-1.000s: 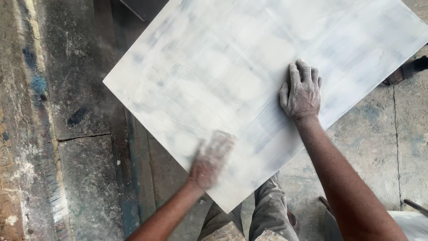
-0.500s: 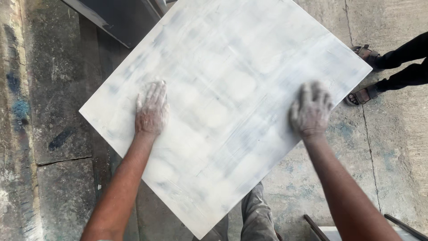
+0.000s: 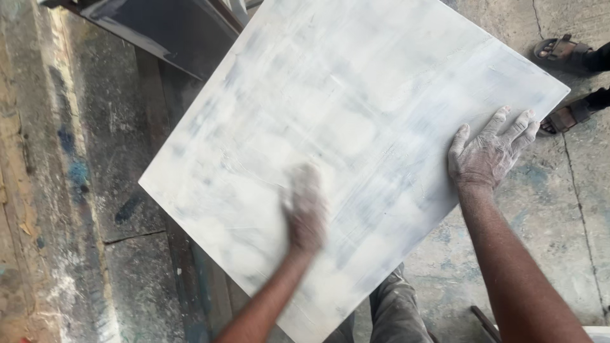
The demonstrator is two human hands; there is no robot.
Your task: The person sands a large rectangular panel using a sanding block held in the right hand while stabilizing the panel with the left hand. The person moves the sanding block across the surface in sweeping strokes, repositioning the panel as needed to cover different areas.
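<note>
A large square white-coated board [image 3: 343, 146], streaked with pale grey smears, lies turned like a diamond in front of the person, one corner pointing down toward the knees and the opposite corner running off the top of the view. It appears to rest over dark, paint-stained planks [image 3: 127, 209] on the left, though what carries it underneath is hidden. The left hand [image 3: 305, 206] lies flat on the board's face, low and near the middle, well inside the edges; it is blurred, so I cannot tell how far its fingers are spread. The right hand [image 3: 489, 152] sits at the board's right edge just below the right corner, fingers spread and pressing down, dusted white. So the board's bulk lies up and to the left of both hands, the left hand nearer its centre. Beyond the right corner, another person's sandalled feet [image 3: 562, 82] stand on the concrete floor [image 3: 559, 216].
</note>
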